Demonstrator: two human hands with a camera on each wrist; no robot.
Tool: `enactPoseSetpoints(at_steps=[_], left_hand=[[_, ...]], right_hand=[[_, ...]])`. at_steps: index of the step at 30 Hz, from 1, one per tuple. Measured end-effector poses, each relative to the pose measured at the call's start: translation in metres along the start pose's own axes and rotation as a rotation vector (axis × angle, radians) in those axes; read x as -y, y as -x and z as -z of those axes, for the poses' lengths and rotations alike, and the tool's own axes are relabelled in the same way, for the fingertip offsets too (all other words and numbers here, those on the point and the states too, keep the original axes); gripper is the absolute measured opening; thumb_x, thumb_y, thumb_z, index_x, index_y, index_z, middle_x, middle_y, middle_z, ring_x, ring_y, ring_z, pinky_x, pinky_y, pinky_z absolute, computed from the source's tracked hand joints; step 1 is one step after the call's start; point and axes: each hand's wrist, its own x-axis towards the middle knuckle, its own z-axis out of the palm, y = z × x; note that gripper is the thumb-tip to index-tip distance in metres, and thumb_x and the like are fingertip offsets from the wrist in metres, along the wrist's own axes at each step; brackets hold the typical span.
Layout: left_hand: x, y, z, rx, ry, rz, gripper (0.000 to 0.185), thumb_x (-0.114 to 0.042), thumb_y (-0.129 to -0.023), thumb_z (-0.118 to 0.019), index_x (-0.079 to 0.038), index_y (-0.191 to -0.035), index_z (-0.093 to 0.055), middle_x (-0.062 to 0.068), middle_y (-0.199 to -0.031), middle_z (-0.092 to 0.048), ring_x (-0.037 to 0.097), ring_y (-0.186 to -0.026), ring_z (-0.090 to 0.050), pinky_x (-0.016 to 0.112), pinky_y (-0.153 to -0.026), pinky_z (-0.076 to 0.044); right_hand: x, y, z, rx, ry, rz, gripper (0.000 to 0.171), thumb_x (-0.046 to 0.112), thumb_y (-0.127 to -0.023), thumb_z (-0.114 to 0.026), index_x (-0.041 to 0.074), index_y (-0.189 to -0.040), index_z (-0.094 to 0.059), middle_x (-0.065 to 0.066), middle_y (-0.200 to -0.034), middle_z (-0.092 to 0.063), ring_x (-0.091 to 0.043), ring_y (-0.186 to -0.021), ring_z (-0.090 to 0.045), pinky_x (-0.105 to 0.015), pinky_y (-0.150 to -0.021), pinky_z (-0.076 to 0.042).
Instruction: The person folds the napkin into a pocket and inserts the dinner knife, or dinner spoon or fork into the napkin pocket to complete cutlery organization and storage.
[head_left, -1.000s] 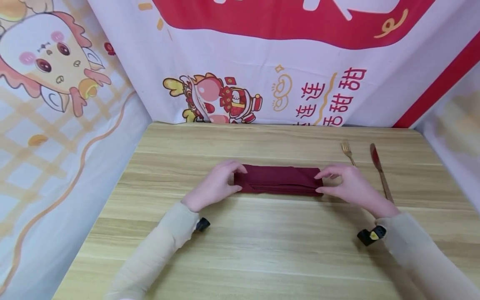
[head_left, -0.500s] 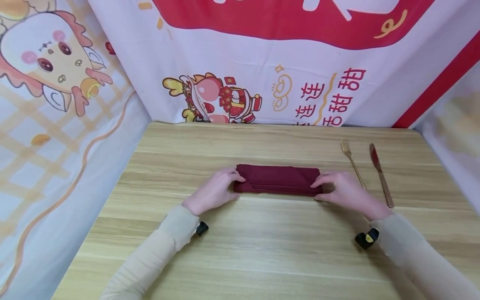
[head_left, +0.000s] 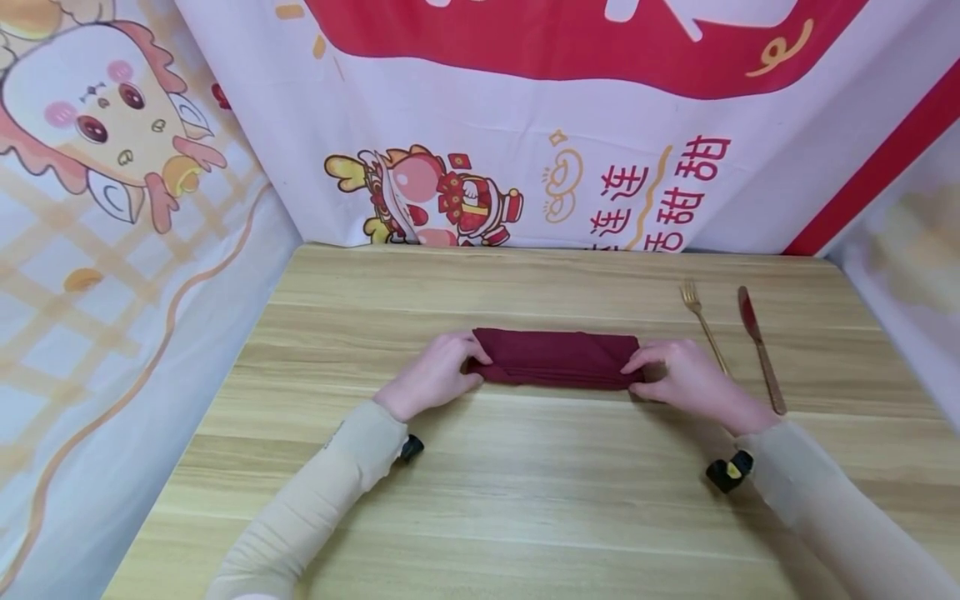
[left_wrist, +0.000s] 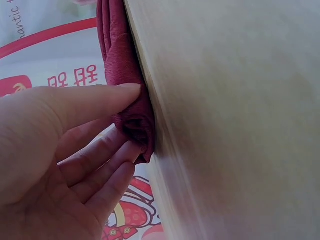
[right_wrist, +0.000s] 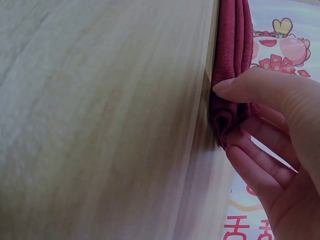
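1. Napkin (head_left: 555,358): dark red cloth, folded into a long narrow band, lying flat on the table (head_left: 525,500) a little beyond its middle, long side running left to right.
2. Left hand (head_left: 433,375): at the napkin's left end. Left wrist view shows the thumb on one face of the folded end and the fingers (left_wrist: 107,157) curled against the other, pinching the layers (left_wrist: 132,115).
3. Right hand (head_left: 686,379): at the napkin's right end, mirrored. Right wrist view shows the thumb pressed on the cloth (right_wrist: 230,107) and the fingers (right_wrist: 255,170) under the end; grip closed on the napkin.
4. Both ends appear to rest on or just at the tabletop; cannot tell whether they are lifted.
5. Fork (head_left: 701,321): gold-coloured, on the table just beyond the right hand, tines pointing away from the person.
6. Knife (head_left: 759,346): just right of the fork, roughly parallel, blade pointing away.
7. Sleeves (head_left: 330,492): pale beige, on both forearms.
8. Backdrop (head_left: 480,150): printed cloth with cartoon figures and red characters around the table.
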Motion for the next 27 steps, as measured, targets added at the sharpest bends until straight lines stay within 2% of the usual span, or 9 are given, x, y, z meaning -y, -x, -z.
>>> enactPoseSetpoints(at_steps=[10, 19, 24, 27], left_hand=[[0.001, 0.0, 0.001, -0.023, 0.018, 0.012, 0.018, -0.005, -0.091, -0.075, -0.006, -0.109, -0.077, 0.005, -0.109, -0.069, 0.021, -0.107, -0.064, 0.034, -0.097, -0.05], [0.003, -0.001, 0.003, -0.01, 0.02, 0.015, 0.018, -0.006, -0.093, -0.073, -0.005, -0.111, -0.075, 0.006, -0.111, -0.07, 0.023, -0.109, -0.064, 0.037, -0.098, -0.049], [0.0, -0.004, 0.01, -0.01, 0.01, 0.011, 0.02, -0.007, -0.096, -0.07, -0.004, -0.116, -0.072, 0.008, -0.114, -0.069, 0.022, -0.108, -0.062, 0.036, -0.095, -0.051], [-0.005, -0.006, 0.018, -0.049, 0.019, 0.003, 0.021, -0.008, -0.098, -0.067, -0.002, -0.118, -0.069, 0.007, -0.114, -0.065, 0.021, -0.107, -0.059, 0.035, -0.094, -0.05]], right_hand=[[-0.001, -0.002, -0.001, -0.042, -0.011, -0.023, 0.022, 0.002, -0.076, -0.088, 0.018, -0.09, -0.081, 0.003, -0.093, -0.076, -0.021, -0.09, -0.071, -0.046, -0.078, -0.057], [-0.004, -0.003, -0.001, -0.076, -0.016, -0.038, 0.019, 0.003, -0.079, -0.084, 0.017, -0.091, -0.082, -0.001, -0.095, -0.077, -0.025, -0.091, -0.072, -0.046, -0.078, -0.058], [-0.002, -0.005, 0.006, -0.121, -0.012, -0.042, 0.016, 0.003, -0.08, -0.083, 0.012, -0.093, -0.082, -0.004, -0.094, -0.077, -0.024, -0.088, -0.073, -0.046, -0.074, -0.06], [0.003, -0.01, 0.016, -0.16, -0.034, -0.091, 0.015, 0.005, -0.082, -0.083, 0.011, -0.095, -0.081, -0.005, -0.096, -0.076, -0.025, -0.09, -0.071, -0.049, -0.076, -0.059]])
